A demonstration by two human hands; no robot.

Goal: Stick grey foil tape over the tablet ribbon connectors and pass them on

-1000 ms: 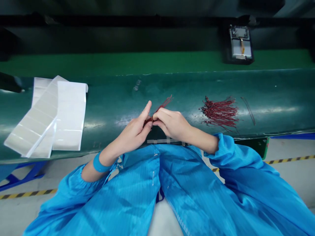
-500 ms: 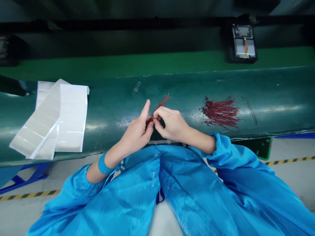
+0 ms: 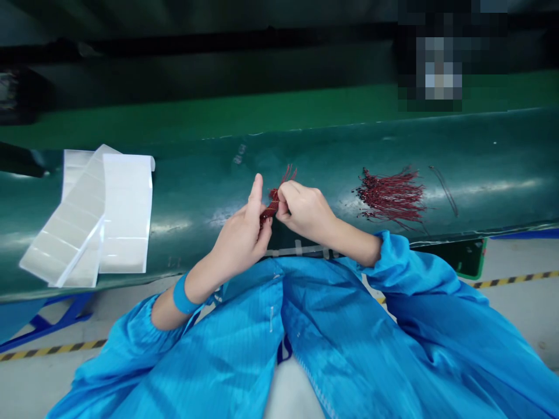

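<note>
Head view: red bundle [image 3: 272, 208] in left fingers [image 3: 255, 196]

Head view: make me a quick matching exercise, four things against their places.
Things
1. Blue wristband
2. Label sheets
3. Loose pile of red wires
4. Tied bundle of red wires

Places
A. On the green work surface, right of both hands
B. Held in the left hand, with the right hand close against it
C. Around the left wrist
D. Overlapping, left of both hands

Pairs: 1-C, 2-D, 3-A, 4-B
</note>
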